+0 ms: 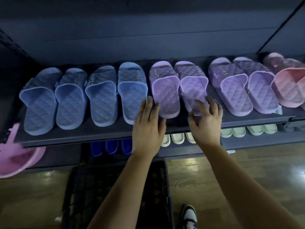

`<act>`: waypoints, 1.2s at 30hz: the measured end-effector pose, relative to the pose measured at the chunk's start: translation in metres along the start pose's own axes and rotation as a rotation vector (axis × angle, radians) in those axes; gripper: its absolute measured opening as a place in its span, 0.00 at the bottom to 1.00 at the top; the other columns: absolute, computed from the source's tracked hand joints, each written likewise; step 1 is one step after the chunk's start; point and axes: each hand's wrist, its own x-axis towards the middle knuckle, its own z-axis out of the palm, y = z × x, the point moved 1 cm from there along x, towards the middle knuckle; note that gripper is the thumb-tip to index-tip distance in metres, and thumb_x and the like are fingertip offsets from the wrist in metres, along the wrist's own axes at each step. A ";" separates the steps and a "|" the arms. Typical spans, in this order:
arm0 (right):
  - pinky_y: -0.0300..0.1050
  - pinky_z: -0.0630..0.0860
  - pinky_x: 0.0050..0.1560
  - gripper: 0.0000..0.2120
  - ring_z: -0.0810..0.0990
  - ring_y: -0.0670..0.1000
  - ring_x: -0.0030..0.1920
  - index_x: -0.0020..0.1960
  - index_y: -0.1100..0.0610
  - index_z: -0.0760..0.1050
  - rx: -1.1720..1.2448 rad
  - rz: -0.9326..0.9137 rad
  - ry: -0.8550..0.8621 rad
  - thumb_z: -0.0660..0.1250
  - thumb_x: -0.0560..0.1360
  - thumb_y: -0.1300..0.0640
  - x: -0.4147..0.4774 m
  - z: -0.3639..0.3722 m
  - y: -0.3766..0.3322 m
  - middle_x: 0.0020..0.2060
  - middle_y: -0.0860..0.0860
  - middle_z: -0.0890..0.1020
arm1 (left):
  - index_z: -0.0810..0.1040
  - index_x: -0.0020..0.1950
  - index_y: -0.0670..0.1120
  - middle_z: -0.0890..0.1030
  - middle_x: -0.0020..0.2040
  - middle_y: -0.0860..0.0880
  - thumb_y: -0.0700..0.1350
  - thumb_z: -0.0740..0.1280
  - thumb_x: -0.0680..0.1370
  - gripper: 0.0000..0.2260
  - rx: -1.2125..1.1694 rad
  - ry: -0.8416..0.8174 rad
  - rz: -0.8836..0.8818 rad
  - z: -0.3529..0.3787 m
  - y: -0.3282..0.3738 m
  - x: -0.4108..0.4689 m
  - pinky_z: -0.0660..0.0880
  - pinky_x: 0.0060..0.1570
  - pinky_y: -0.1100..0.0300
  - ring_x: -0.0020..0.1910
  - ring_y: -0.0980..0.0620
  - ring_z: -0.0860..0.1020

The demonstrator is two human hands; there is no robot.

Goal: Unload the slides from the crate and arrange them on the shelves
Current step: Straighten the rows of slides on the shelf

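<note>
The upper shelf (74,139) carries one row of slides with the heels toward its front edge. A narrow bare strip lies between the heels and that edge. The slides are close side by side: four blue slides (71,100) at the left, then the middle purple pair (165,95), a second purple pair (234,90) and a pink slide (288,86) at the right end. There is a small gap between the two purple pairs. All have a quilted diamond pattern on strap and footbed.

The left hand (146,128) is flat with straight fingers, its grip wide, and the fingertips are where the last blue slide meets the middle purple pair. The right hand (206,124) has its fingers spread and bent over the heel of the right slide of this pair. I cannot tell whether its grip holds it.

The black crate (85,195) stands on the floor (231,171) before the shelves, under the forearms.
</note>
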 end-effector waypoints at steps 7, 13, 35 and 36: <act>0.51 0.73 0.59 0.22 0.67 0.59 0.70 0.66 0.51 0.73 0.136 -0.037 -0.254 0.70 0.73 0.54 0.016 -0.019 0.037 0.72 0.57 0.65 | 0.64 0.74 0.40 0.62 0.75 0.39 0.49 0.69 0.76 0.30 -0.015 -0.113 -0.165 0.049 0.039 0.017 0.57 0.70 0.50 0.75 0.39 0.56; 0.50 0.75 0.48 0.20 0.75 0.60 0.61 0.63 0.55 0.74 0.154 -0.034 -0.221 0.71 0.73 0.54 0.019 -0.013 0.035 0.71 0.54 0.67 | 0.75 0.66 0.41 0.70 0.71 0.40 0.40 0.69 0.75 0.19 0.031 -0.031 -0.207 0.055 0.042 0.021 0.66 0.66 0.44 0.72 0.34 0.62; 0.47 0.69 0.55 0.14 0.74 0.60 0.53 0.57 0.58 0.78 0.141 -0.095 0.081 0.62 0.73 0.59 0.031 -0.081 0.096 0.54 0.57 0.78 | 0.66 0.73 0.42 0.62 0.75 0.40 0.48 0.60 0.79 0.23 0.045 -0.043 -0.137 0.073 0.111 0.016 0.62 0.70 0.43 0.75 0.38 0.57; 0.47 0.67 0.55 0.15 0.74 0.61 0.53 0.57 0.58 0.79 0.100 -0.077 0.109 0.62 0.72 0.58 0.035 -0.089 0.110 0.54 0.57 0.78 | 0.66 0.72 0.42 0.62 0.75 0.40 0.49 0.59 0.79 0.23 0.037 -0.054 -0.103 0.079 0.125 0.019 0.62 0.70 0.44 0.75 0.39 0.57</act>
